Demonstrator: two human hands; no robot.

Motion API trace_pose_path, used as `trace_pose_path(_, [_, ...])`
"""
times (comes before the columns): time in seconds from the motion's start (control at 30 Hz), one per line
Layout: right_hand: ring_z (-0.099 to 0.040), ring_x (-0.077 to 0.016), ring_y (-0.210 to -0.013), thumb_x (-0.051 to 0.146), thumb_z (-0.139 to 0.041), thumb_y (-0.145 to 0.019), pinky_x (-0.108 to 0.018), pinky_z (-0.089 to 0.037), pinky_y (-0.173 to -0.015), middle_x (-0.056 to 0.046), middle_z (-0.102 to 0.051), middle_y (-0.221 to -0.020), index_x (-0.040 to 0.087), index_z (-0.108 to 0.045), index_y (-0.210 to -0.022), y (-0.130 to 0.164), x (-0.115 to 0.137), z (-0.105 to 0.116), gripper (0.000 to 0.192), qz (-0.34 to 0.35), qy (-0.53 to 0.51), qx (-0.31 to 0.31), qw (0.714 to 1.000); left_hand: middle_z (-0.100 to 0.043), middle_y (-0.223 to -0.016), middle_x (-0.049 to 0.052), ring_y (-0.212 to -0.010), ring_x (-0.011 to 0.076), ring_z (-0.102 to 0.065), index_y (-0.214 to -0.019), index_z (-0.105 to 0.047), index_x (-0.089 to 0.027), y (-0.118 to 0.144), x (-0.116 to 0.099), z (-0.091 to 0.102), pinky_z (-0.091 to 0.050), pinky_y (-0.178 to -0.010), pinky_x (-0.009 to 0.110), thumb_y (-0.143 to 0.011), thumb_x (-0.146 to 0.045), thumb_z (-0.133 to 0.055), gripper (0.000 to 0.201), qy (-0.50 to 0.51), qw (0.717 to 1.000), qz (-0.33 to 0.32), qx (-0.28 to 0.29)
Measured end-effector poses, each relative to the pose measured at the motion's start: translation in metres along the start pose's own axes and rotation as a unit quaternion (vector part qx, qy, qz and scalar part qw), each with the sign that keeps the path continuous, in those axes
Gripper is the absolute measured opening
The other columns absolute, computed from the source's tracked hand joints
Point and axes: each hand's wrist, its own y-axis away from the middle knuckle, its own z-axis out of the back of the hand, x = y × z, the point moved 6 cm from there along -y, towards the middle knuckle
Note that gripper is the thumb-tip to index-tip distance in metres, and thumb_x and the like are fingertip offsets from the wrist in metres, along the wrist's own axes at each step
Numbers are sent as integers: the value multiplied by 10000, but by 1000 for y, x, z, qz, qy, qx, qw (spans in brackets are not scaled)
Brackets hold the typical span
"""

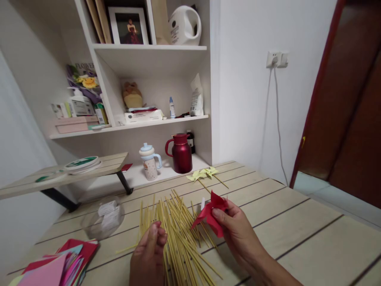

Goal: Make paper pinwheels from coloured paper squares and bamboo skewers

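Held in the right hand (236, 226), above the slatted table (297, 206): a red paper pinwheel (214, 204), clamped near its centre between the thumb on the near face and fingers curled behind. Roughly star-shaped, with the longest span running from the upper right, by the fingertips, down to the lower left. One pointed tip up and away from the right hand, one tip out toward the left hand (150, 252), one lobe hanging down beside the right thumb.

Left hand apart from the pinwheel, lower and to its left, with thumb against the curled fingers and fingertips together; hard to tell from here whether anything small is pinched there.

Between and beneath both hands, a loose spread of thin yellow sticks (175, 238), long axes mostly pointing away, slightly fanned, some crossing. Ahead of the right hand, on the table, two pale yellow pinwheels (195, 175) on sticks slanting back to the near right. Left of the left hand, a pile of coloured paper (50, 270); farther ahead of it, a clear round container (86, 222) with white packets (110, 214) inside.
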Motion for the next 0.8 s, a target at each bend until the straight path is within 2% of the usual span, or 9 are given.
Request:
trace_pose_path(0.17, [-545,-89,-593,219,-887,-586,-184,-424,-553,31,-649,-660,176,-669,-702,3,6,-4,250,33,37,35,998,-591,-614,-2,-531,73,-527,-867,-710,-98,6,-2,-6,-542,-593,190,-867,-84,-548,163,28,999,6,34])
trace_pose_path(0.37, [-512,-85,-606,207,-846,-641,-179,-399,-555,33,-628,-673,178,-671,-708,6,7,-6,190,32,59,57,996,-585,-688,-22,-487,36,-501,-948,-693,-96,10,-3,-12,-550,-572,195,-905,-56,-461,239,55,996,36,60])
trace_pose_path(0.57, [-534,-106,-635,201,-850,-641,-201,-424,-572,23,-636,-710,185,-672,-730,8,8,-7,200,30,44,55,997,-631,-760,-18,-483,15,-503,-1012,-677,-105,7,-1,-10,-580,-633,198,-919,-72,-468,231,57,996,27,62])
trace_pose_path(0.8, [-536,-101,-603,208,-891,-576,-198,-423,-556,30,-637,-681,183,-668,-702,9,9,-8,258,12,16,39,999,-622,-742,-28,-485,9,-502,-1015,-672,-113,6,-2,-10,-571,-640,170,-911,-61,-488,218,47,997,13,54])
